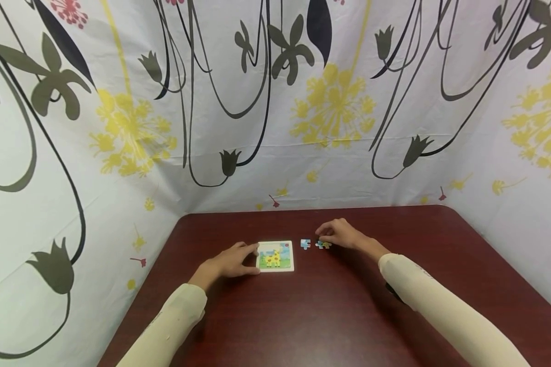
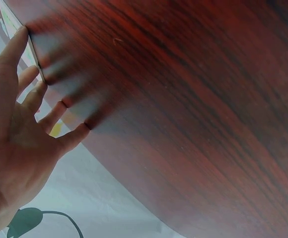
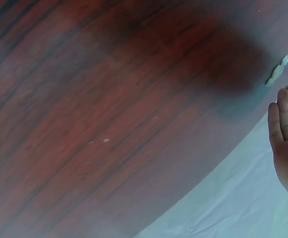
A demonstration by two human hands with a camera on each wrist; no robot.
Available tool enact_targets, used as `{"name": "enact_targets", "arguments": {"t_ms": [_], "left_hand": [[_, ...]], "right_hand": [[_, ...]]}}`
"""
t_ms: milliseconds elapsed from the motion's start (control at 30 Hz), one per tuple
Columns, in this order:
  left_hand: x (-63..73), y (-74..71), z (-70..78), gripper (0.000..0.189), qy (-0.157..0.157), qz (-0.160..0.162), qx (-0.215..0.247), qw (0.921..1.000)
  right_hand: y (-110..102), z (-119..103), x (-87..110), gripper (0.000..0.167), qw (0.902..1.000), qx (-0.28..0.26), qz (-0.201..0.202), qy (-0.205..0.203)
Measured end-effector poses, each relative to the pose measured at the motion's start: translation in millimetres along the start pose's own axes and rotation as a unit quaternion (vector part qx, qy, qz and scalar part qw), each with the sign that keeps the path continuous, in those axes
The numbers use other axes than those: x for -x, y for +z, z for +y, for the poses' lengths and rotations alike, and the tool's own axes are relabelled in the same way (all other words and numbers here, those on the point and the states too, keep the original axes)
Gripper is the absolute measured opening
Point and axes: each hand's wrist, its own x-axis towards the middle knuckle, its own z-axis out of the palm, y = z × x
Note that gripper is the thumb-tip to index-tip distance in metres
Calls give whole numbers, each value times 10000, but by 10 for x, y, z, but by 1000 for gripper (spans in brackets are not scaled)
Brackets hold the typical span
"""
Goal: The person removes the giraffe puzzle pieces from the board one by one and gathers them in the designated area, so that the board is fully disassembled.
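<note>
A small white-framed puzzle board [image 1: 276,270] lies flat on the table, showing a yellow giraffe [image 1: 272,259] on green and blue. My left hand [image 1: 233,260] is at its left side. In the left wrist view the thumb and two fingers [image 2: 34,96] touch the board's edge, while the other fingertips meet the tabletop. Right of the board lies a loose blue-and-white jigsaw piece [image 1: 305,244]. Just beyond it, my right hand [image 1: 343,234] hovers with extended fingers over blue and yellow jigsaw pieces [image 1: 323,244]. These pieces [image 3: 279,71] appear edge-on in the right wrist view, near the fingertips.
The dark red wooden table [image 1: 275,321] has rounded far corners. A white curtain [image 1: 266,132] printed with flowers and vines hangs behind it and along both sides, close to the table's edges.
</note>
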Motion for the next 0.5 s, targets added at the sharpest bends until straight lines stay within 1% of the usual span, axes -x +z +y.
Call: {"name": "enact_targets", "arguments": {"t_ms": [100,200,500], "left_hand": [[6,0,-7,74,-37,-13,-12,10000],[4,7,-19,74,-44,-20,-33,10000],[1,2,-18,76,22,-10,-1,10000]], "right_hand": [[33,-34,-55,20,9999,-27,0,-121],[73,-81,-107,20,9999,-69,-28,-146],[190,-192,-247,19,9999,10,-94,-85]]}}
